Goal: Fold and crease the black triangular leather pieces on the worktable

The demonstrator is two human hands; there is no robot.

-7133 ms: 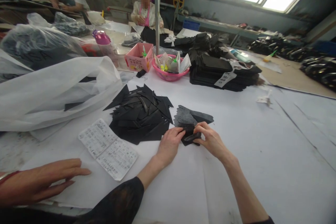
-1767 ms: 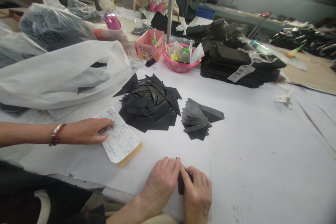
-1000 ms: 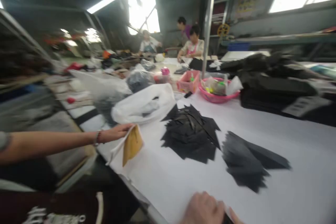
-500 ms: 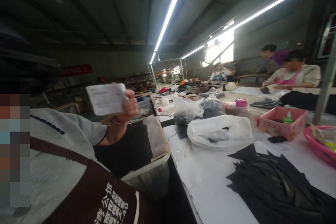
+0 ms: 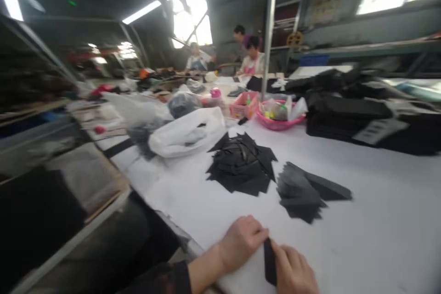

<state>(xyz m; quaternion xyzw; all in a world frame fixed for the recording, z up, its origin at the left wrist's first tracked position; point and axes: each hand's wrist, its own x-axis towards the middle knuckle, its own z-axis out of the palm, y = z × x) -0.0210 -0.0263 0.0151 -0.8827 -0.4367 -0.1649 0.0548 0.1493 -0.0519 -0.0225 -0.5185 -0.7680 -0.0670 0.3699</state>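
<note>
Low in the head view, both of my hands rest at the white-covered table's near edge. A narrow black strip of flat material (image 5: 269, 262) lies between them. My left hand (image 5: 242, 242) is closed, its thumb and fingertips at the strip's upper end. My right hand (image 5: 294, 270) pinches the strip's right side with curled fingers; its lower part is cut off by the frame. Beyond them is a fanned pile of dark grey and black pieces (image 5: 299, 193). Farther back and left sits a larger heap of pointed black pieces (image 5: 241, 163).
A white plastic bag (image 5: 189, 134) lies open behind the heap. A pink basin (image 5: 279, 123) and a pink box (image 5: 244, 104) stand near a metal post (image 5: 269, 27). Stacked black material (image 5: 347, 117) fills the right back. A large bin (image 5: 72, 243) stands left. Several people sit beyond.
My view has swung right and down towards the table. The nearby person holding up a white paper is out of frame. Both my hands and the black strip have come into view.
</note>
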